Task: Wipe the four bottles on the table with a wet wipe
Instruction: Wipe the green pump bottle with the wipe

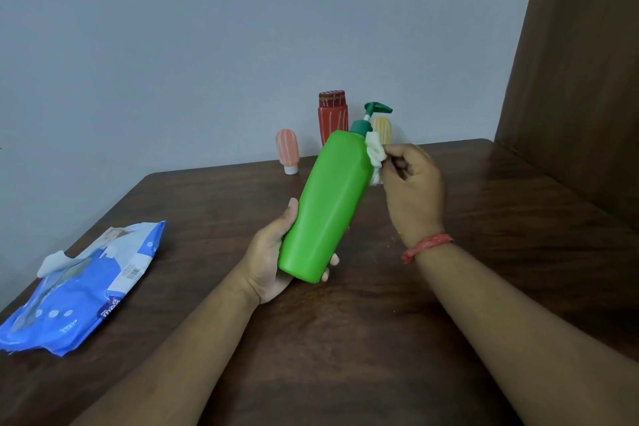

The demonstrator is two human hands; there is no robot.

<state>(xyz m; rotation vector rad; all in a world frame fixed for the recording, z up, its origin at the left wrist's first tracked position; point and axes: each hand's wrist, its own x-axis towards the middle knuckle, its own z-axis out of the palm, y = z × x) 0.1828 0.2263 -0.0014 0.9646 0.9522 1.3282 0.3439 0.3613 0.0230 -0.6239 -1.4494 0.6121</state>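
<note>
Above the middle of the table (pixel 484 218), clear of its surface, the green pump bottle (pixel 328 204) is held tilted, its dark green pump head leaning toward the far edge and the wall. The left hand (pixel 273 259) grips the bottle's lower body, thumb up one side and fingertips curled round the base. The right hand (pixel 413 190), with a red thread at the wrist, pinches a bunched white wet wipe (pixel 375 156) and presses it against the bottle's shoulder, just below the pump collar. So the step in hand looks like the wiping of the first of the four bottles, with the upper right side being worked. Three others stand along the far edge by the wall: a pink bottle (pixel 287 154) on its white cap, a taller red bottle (pixel 332 114), and a yellow bottle (pixel 382 130) partly hidden behind the pump; whether any has been wiped cannot be told. Near the left edge lies the blue wipe pack (pixel 90 287), a wipe poking from its opening. The next move likely calls for drawing the wipe down the body while the left hand turns the bottle to expose unwiped faces, then setting it down upright.
</note>
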